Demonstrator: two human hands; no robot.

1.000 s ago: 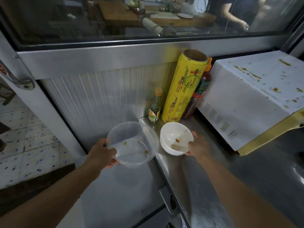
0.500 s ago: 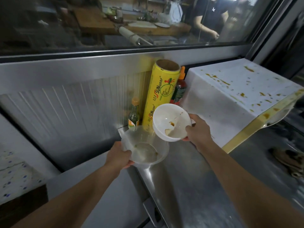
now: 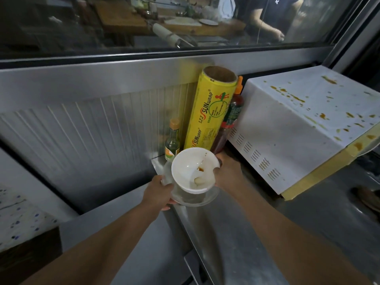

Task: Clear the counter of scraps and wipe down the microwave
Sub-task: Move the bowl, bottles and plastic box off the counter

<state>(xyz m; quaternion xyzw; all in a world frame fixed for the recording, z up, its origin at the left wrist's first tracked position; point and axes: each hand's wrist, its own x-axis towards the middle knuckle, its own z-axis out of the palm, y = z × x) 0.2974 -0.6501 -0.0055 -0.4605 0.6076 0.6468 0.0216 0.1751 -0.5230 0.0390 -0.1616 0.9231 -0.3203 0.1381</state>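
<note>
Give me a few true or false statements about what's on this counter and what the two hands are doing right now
1. The right hand tilts the white bowl over the clear plastic container. True.
2. The left hand is empty. False: it grips the clear plastic container.
3. The microwave top is clean. False: brown sauce spots are scattered over it.
4. The yellow cling wrap roll stands upright between a small green bottle and a red sauce bottle. True.
5. The white bowl is full of soup. False: only a little sauce and a scrap remain.

- "SUNWRAP" runs lengthwise in red on the yellow wrap roll [image 3: 211, 112], printed twice.
- Smaller print on it and both bottles' labels: unreadable.
</note>
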